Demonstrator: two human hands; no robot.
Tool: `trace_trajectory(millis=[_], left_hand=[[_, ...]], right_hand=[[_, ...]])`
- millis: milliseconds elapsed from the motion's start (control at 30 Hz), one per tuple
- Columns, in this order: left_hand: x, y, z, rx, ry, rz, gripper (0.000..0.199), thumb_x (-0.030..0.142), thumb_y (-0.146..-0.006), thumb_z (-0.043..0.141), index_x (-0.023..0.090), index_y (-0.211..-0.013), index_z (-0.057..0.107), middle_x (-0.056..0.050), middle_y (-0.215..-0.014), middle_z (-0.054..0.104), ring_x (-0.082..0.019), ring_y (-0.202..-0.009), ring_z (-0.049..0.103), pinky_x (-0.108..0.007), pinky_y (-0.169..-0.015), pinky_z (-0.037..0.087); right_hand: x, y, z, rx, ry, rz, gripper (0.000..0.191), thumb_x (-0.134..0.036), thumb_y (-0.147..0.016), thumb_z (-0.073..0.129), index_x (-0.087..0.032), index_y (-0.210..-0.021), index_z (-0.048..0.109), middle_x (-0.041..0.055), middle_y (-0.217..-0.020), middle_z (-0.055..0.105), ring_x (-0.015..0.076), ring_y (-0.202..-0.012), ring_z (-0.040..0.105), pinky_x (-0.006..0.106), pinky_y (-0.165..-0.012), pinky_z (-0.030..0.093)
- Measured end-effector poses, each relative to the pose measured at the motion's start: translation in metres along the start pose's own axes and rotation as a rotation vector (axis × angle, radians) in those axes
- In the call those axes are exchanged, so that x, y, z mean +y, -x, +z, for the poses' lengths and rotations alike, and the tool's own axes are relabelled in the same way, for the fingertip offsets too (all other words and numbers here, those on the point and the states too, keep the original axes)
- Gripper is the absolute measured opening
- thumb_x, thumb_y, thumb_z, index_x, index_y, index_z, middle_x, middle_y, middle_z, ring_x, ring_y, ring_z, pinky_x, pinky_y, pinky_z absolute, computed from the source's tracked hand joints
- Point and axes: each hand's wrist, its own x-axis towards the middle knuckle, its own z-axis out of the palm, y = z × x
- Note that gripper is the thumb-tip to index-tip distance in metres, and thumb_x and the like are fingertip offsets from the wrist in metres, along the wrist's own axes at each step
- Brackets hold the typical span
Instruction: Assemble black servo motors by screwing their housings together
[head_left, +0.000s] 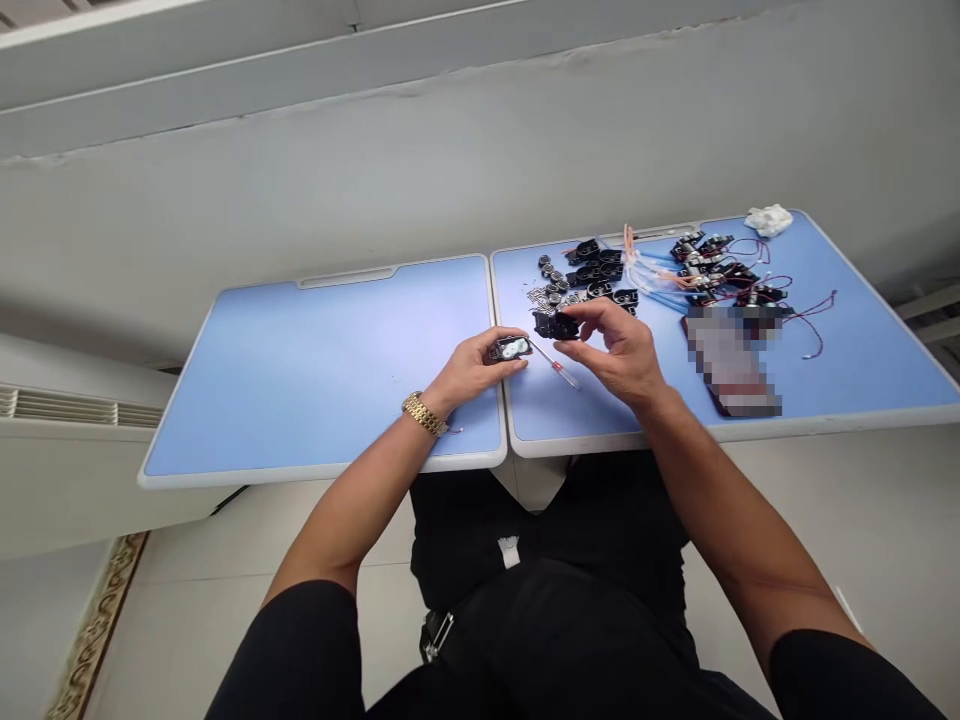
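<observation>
Left to right. Left part of the counter (322, 370): smooth blue top, pale rounded rim, seam in the middle. Gold link watch (424, 413) on the left wrist, metal, could scrape the top. Left hand (478, 368) pinches a small dark boxy part (513, 348), thumb and fingers around its ends, pale round pieces showing in its open face. Risk: tilt it or loosen the grip and those pieces might slide out, maybe into the seam just below. Screwdriver (557, 367) at 3 o'clock of the left hand: thin metal shaft, clear handle, red band; round, so a nudge could roll it. Tip contact with the part: can't tell.

Tiny shiny screws (538, 297), loose heap, at 1–2 o'clock of the left hand; a sleeve-less forearm or knuckle brushing through would scatter them. Squat round dark caps (556, 283) beside them could roll. Right hand (619, 350) grips a black moulded shell (551, 326) by its edge, thumb and fingertips only; might slip. More black shells (600, 268), hard, hollow, at 11. Soft orange wires (628, 240) at 12, tangled; snag risk. Motor assemblies (690, 247) at 2, metal and plastic, thin dark-red leads (814, 309) looping, easily caught. Pixelated flat object (727, 360) at 3, unreadable. Crumpled white tissue (769, 220), far 2.
</observation>
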Motion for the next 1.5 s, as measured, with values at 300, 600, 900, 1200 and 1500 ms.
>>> trace_trajectory(millis=[300, 600, 900, 1200, 1500], left_hand=[[-0.007, -0.002, 0.003, 0.009, 0.105, 0.025, 0.046, 0.044, -0.087, 0.094, 0.021, -0.125, 0.082, -0.008, -0.113, 0.081, -0.02, -0.095, 0.072, -0.04, -0.093, 0.06], [-0.007, -0.002, 0.003, 0.007, 0.109, 0.034, 0.047, 0.037, -0.088, 0.094, 0.023, -0.131, 0.081, -0.01, -0.131, 0.082, -0.024, -0.114, 0.076, -0.045, -0.106, 0.06], [-0.011, -0.001, 0.001, -0.008, 0.117, 0.015, 0.048, 0.035, -0.087, 0.093, 0.024, -0.133, 0.081, -0.01, -0.129, 0.083, -0.024, -0.112, 0.077, -0.046, -0.106, 0.061], [-0.013, -0.001, 0.001, -0.003, 0.08, 0.02, 0.05, 0.036, -0.09, 0.092, 0.023, -0.136, 0.079, -0.011, -0.129, 0.082, -0.024, -0.111, 0.077, -0.046, -0.105, 0.062], [-0.012, -0.001, 0.001, -0.004, 0.039, 0.093, 0.045, 0.031, -0.091, 0.091, 0.025, -0.134, 0.081, -0.01, -0.135, 0.08, -0.025, -0.118, 0.076, -0.045, -0.108, 0.062]], right_hand=[[0.001, -0.021, 0.021, -0.194, -0.055, -0.196, 0.026, -0.048, -0.103, 0.08, -0.031, -0.121, 0.079, 0.0062, -0.113, 0.084, 0.0249, -0.101, 0.074, 0.041, -0.08, 0.061], [0.006, -0.013, 0.024, -0.192, -0.087, -0.2, 0.025, -0.045, -0.102, 0.082, -0.033, -0.123, 0.081, 0.0044, -0.111, 0.084, 0.0246, -0.102, 0.074, 0.04, -0.078, 0.059], [0.007, -0.01, 0.024, -0.205, -0.084, -0.138, 0.028, -0.053, -0.103, 0.079, -0.032, -0.121, 0.08, 0.0052, -0.11, 0.084, 0.0252, -0.1, 0.074, 0.042, -0.079, 0.06], [0.008, -0.009, 0.021, -0.201, -0.034, -0.203, 0.022, -0.043, -0.103, 0.081, -0.032, -0.121, 0.079, 0.0043, -0.108, 0.084, 0.0248, -0.097, 0.074, 0.042, -0.078, 0.058], [0.009, -0.008, 0.022, -0.199, -0.031, -0.254, 0.024, -0.039, -0.103, 0.081, -0.033, -0.126, 0.077, 0.0034, -0.109, 0.084, 0.0251, -0.098, 0.075, 0.046, -0.085, 0.062]])
